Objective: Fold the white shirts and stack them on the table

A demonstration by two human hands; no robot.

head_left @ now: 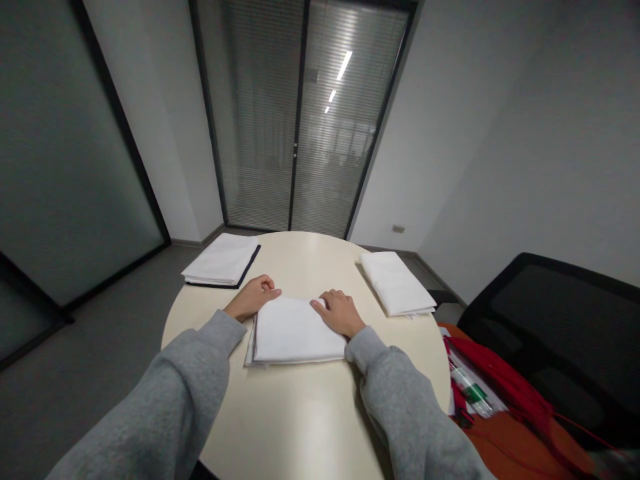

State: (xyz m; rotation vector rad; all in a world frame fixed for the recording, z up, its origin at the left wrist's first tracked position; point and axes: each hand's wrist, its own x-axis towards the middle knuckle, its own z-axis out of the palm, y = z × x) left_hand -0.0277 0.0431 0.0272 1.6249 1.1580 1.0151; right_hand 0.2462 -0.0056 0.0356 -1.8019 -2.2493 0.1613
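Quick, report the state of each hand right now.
Left hand: curled shut at the far left corner of the folded white cloth; grip cannot be told.
Right hand: open, palm down on its far right corner.

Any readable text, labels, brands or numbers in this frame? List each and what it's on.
None can be read.
Clear plastic packets with a green label, by the red bag: print too small and blurred.
Small wall plate: no marking legible.
Middle folded white cloth, left folded white stack, right folded white stack on the round cream table: blank.
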